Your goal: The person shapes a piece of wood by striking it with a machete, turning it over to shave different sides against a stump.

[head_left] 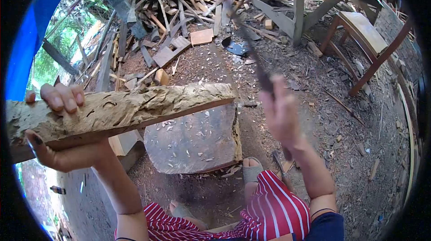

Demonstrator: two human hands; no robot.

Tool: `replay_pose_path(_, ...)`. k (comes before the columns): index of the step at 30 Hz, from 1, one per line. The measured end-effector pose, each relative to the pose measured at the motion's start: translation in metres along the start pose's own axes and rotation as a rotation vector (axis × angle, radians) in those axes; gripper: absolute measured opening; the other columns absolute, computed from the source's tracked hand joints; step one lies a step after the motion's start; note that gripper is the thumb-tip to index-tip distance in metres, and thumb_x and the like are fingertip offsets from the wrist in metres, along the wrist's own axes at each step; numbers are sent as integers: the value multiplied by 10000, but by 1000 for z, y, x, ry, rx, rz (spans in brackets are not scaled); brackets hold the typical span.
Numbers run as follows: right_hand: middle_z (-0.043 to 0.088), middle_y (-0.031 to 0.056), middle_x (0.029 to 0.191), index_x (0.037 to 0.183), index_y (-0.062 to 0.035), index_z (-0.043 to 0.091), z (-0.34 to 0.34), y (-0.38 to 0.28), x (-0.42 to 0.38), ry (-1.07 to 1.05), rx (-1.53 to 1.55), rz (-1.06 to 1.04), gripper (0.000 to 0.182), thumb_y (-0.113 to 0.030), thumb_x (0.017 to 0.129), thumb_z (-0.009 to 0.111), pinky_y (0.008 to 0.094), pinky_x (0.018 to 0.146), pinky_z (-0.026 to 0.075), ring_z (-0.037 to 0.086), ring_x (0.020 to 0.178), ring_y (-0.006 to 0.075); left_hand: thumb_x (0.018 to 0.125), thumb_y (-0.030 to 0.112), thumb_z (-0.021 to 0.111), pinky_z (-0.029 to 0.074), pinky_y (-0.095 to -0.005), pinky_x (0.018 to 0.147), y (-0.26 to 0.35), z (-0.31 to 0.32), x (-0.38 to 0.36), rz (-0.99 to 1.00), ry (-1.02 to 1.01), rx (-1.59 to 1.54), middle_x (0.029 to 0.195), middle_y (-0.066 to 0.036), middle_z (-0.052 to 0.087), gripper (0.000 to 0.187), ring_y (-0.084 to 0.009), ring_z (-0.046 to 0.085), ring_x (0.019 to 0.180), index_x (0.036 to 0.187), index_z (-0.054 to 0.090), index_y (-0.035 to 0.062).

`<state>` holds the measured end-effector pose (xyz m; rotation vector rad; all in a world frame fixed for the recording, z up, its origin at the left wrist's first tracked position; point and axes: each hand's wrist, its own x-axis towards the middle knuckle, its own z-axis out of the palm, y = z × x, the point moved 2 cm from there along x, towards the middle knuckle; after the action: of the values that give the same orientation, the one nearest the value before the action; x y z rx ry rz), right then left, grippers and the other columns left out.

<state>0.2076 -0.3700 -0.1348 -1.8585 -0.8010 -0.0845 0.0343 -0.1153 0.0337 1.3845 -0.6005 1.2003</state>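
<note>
My left hand point(80, 155) grips a thick wooden plank point(148, 108) near its left end, fingers over the top and thumb underneath. The upward-facing side of the plank is rough, gouged and pale at its right end. Below that end stands a round chopping block point(193, 140), its top sprinkled with chips. My right hand point(283, 117) is closed round the handle of a machete point(252, 48), raised to the right of the plank. Motion smears both the hand and the long dark blade, which points up and away.
Scrap wood point(179, 7) is heaped at the back. A wooden bench frame point(298, 14) stands behind on the right, near a chair-like piece with a pale panel point(363, 30). A dark curved shard point(235, 47) lies among chips on the ground. My sandalled foot point(252, 171) is beside the block.
</note>
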Motion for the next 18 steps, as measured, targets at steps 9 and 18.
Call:
replay_pose_path(9, 601, 178, 724, 1083, -50, 459, 42, 119, -63, -463, -135, 553, 350, -379, 966, 429, 467, 639, 489, 626, 701, 328, 841, 417, 522, 364, -327, 683, 1, -5, -6, 59, -42, -9, 829, -93, 419, 516, -177, 436, 716, 1156, 426, 19)
replay_pose_path(18, 559, 106, 609, 1075, -37, 438, -25, -22, 15, -10, 262, 50, 237, -250, 977, 475, 372, 451, 412, 608, 526, 245, 729, 509, 650, 346, -279, 663, 2, -18, -5, 46, 26, 11, 829, -72, 406, 657, -148, 434, 721, 1138, 424, 47)
